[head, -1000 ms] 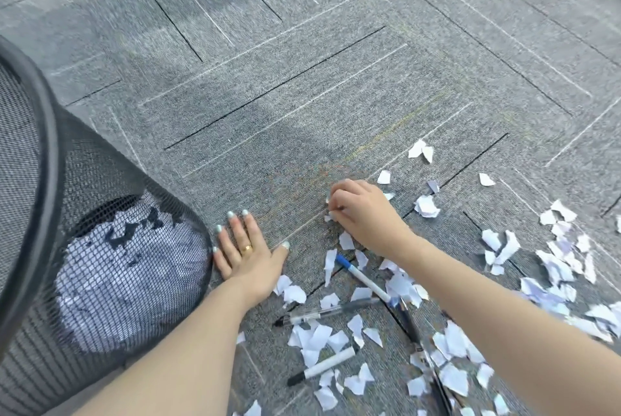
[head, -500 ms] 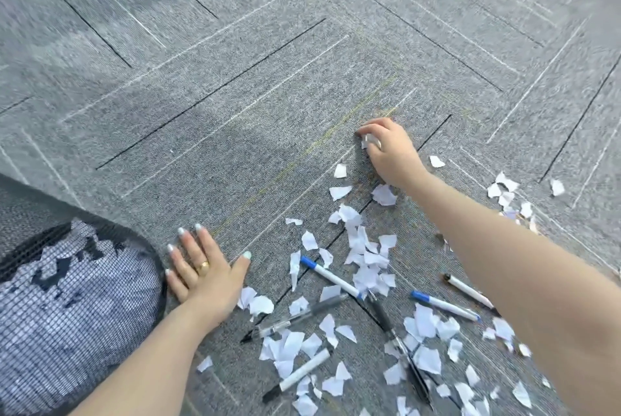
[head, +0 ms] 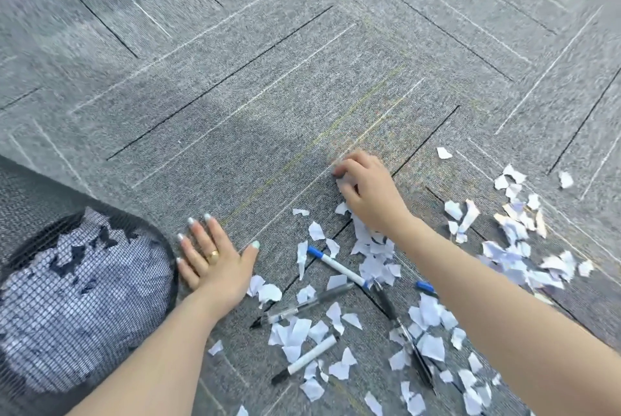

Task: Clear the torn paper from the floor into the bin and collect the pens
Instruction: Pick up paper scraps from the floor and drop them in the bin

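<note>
The black mesh bin [head: 100,214] lies at the lower left on the grey carpet [head: 235,96], and white torn paper [head: 67,298] shows through its mesh. The left hand [head: 215,261] rests flat on the carpet just beside the bin's rim, fingers straight and slightly spread, thumb held apart, a gold ring [head: 213,253] on 1 finger; it holds nothing. Further from the bin, the right hand [head: 369,190] has its fingers curled together over a few paper scraps [head: 342,185] on the carpet. More scraps [head: 373,251] are scattered from beside the left hand outward past the right forearm, well away from the bin. Among them lie 5 pens: a blue-capped white pen [head: 336,266], a clear pen with a black tip [head: 302,306], a white pen with a black cap [head: 305,360], a dark pen [head: 403,338], and a blue end [head: 425,286] partly hidden by the right forearm. None of the pens touches a hand.
</note>
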{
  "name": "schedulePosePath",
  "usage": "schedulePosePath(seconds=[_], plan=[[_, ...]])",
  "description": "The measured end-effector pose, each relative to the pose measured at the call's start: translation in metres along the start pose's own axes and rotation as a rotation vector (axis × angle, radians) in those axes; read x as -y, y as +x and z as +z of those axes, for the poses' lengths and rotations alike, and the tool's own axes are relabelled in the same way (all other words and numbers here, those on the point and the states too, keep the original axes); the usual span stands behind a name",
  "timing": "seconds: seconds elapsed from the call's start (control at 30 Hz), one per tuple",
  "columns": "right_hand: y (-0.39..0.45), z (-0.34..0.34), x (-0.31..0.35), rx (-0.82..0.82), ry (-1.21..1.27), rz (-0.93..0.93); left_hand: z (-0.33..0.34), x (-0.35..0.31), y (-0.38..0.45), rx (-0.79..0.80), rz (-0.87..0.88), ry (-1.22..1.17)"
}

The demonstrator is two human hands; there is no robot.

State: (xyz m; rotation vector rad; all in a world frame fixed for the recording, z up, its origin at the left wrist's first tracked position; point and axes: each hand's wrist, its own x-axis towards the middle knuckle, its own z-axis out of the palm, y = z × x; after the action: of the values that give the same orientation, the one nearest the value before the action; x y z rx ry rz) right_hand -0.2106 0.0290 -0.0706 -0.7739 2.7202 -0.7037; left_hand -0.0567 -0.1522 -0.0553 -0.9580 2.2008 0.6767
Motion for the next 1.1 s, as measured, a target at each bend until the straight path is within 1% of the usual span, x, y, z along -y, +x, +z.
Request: schedulePosePath(seconds=[0.07, 0.13, 0.2, 0.27, 0.3, 0.4, 0.43, 0.47, 0.63, 0.7, 0.77, 0.83, 0.9, 0.97, 1.03, 1.1], plan=[[-0.044, -0.003, -0.008, -0.001, 0.015, -0.035, 0.000, 0.000, 0.000, -0.004, -0.001, -0.002], [-0.076, -0.013, -0.013, 0.043, 0.035, -0.018, 0.001, -0.001, -0.001, -0.012, -0.004, 0.003], [-0.075, -0.022, -0.010, 0.017, 0.069, -0.001, 0.003, -0.002, -0.001, -0.039, -0.009, 0.011], [-0.051, -0.024, 0.009, 0.012, 0.056, -0.055, 0.003, -0.002, -0.002, -0.065, -0.014, 0.018], [-0.035, -0.020, 0.022, 0.054, 0.040, -0.115, 0.003, -0.003, -0.002, -0.069, -0.013, 0.019], [-0.009, 0.001, 0.053, 0.279, -0.050, -0.334, 0.003, -0.004, -0.002, -0.071, -0.022, 0.005], [-0.013, 0.007, 0.053, 0.321, -0.077, -0.385, 0.002, -0.005, -0.002, -0.074, -0.026, 0.005], [-0.024, 0.008, 0.046, 0.329, -0.093, -0.399, 0.002, -0.005, -0.001, -0.075, -0.027, 0.009], [-0.103, -0.023, -0.024, 0.219, -0.104, -0.239, 0.005, -0.003, 0.000, -0.077, -0.029, 0.038], [-0.117, -0.035, -0.038, 0.163, -0.068, -0.110, 0.005, -0.003, 0.000, -0.080, -0.026, 0.045], [-0.117, -0.037, -0.039, 0.073, -0.059, 0.041, 0.005, -0.003, 0.001, -0.090, -0.026, 0.050], [-0.112, -0.030, -0.033, 0.074, -0.091, 0.164, 0.004, -0.004, -0.001, -0.090, -0.032, 0.057], [-0.111, -0.017, -0.027, 0.126, -0.137, 0.235, 0.003, -0.003, -0.001, -0.080, -0.037, 0.052], [-0.118, -0.005, -0.020, 0.144, -0.154, 0.249, 0.000, -0.001, 0.001, -0.058, -0.039, 0.044], [-0.128, 0.003, -0.014, 0.123, -0.167, 0.193, -0.002, 0.001, 0.002, -0.033, -0.036, 0.043], [-0.136, 0.007, -0.013, 0.016, -0.190, 0.107, -0.007, 0.002, 0.001, -0.017, -0.037, 0.022]])
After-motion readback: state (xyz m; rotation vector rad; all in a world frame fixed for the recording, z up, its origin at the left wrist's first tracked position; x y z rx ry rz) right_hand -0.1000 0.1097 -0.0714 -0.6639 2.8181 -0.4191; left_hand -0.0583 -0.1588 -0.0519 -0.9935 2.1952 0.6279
